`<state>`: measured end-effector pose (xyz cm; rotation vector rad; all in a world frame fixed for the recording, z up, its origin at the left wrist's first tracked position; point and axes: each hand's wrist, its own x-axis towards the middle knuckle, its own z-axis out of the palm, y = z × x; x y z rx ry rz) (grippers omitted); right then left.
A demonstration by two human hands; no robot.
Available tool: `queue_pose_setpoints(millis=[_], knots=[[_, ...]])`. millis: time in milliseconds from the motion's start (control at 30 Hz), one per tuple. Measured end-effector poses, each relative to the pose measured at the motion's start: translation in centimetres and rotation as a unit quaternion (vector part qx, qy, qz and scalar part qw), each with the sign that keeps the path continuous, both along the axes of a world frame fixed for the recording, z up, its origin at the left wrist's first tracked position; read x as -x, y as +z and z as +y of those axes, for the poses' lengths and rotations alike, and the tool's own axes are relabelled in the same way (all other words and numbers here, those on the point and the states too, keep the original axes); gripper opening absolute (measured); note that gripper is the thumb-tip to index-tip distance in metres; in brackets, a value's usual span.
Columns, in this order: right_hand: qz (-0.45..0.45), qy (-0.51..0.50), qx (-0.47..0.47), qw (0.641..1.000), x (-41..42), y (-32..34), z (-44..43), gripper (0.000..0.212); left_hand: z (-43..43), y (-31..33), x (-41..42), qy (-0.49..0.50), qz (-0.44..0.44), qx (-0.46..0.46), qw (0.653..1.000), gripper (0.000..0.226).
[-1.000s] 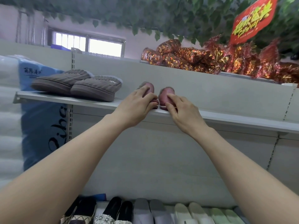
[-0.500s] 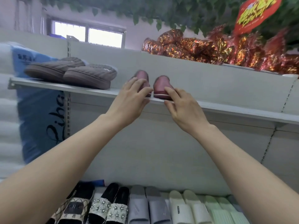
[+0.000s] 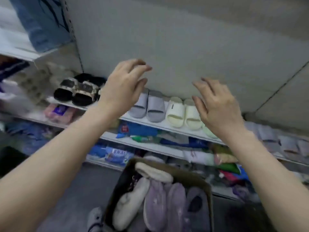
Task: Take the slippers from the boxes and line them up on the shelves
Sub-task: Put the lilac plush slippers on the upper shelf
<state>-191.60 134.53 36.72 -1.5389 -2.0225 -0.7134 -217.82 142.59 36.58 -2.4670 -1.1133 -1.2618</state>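
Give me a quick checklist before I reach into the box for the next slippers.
1. Left hand free: ok, holds nothing.
2. Right hand free: ok, holds nothing.
3. Box open, below the hands: ok.
4. Slippers in it: ok, purple slippers and cream slippers lie inside.
5. Matched pairs side by side: cannot tell, they lie jumbled.
6. Room on the shelf beside the cream slides: cannot tell, the right hand covers that part.

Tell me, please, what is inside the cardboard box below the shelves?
The cardboard box holds fluffy cream slippers at its left and top, and purple slippers in the middle and right. Anything beneath them is covered, and the box's near end is out of frame.
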Motion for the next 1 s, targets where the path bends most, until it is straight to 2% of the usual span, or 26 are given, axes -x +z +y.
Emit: queue_pose_setpoints(millis=[133,267,333,467,533,600,667,767,833,900,1000], knots=[[0.055,-0.002,0.142,0.988,-3.0,-12.0,-7.4,0.039,-6.3,-12.0,-1.3,-0.008,0.010,0.141,0.990,0.031],[0.096,-0.034,0.281,0.954,-4.5,-23.6,-14.2,0.035,-12.9,-22.6,-2.5,-0.022,0.026,0.285,0.958,0.034],[0.125,-0.072,0.363,0.920,-5.0,-28.6,-17.0,0.035,-16.0,-26.9,-3.0,-0.034,0.043,0.339,0.939,0.033],[0.140,-0.207,0.529,0.811,-6.5,-35.7,-20.8,0.052,-20.2,-33.7,-3.3,-0.045,0.101,0.412,0.905,0.035],[0.130,-0.218,0.584,0.771,-7.3,-38.3,-21.9,0.058,-21.0,-36.2,-3.7,-0.049,0.128,0.434,0.890,0.041],[0.103,-0.204,0.620,0.751,-7.6,-40.0,-22.4,0.061,-21.3,-38.2,-4.3,-0.051,0.156,0.457,0.874,0.047],[0.071,-0.218,0.607,0.761,-7.4,-40.8,-22.3,0.056,-21.1,-39.8,-4.9,-0.046,0.181,0.484,0.855,0.053],[0.041,-0.225,0.565,0.793,-7.0,-40.2,-21.2,0.033,-20.0,-41.2,-5.2,-0.026,0.195,0.496,0.846,0.056],[0.076,-0.214,0.526,0.819,-6.8,-39.4,-20.7,0.024,-18.7,-41.5,-4.9,0.011,0.205,0.470,0.859,0.057],[0.151,-0.192,0.470,0.848,-6.6,-38.7,-20.4,0.023,-16.8,-41.7,-4.3,0.055,0.209,0.444,0.870,0.059],[0.218,-0.161,0.426,0.863,-5.9,-38.6,-19.7,0.027,-13.5,-42.4,-3.2,0.107,0.229,0.434,0.865,0.060]])
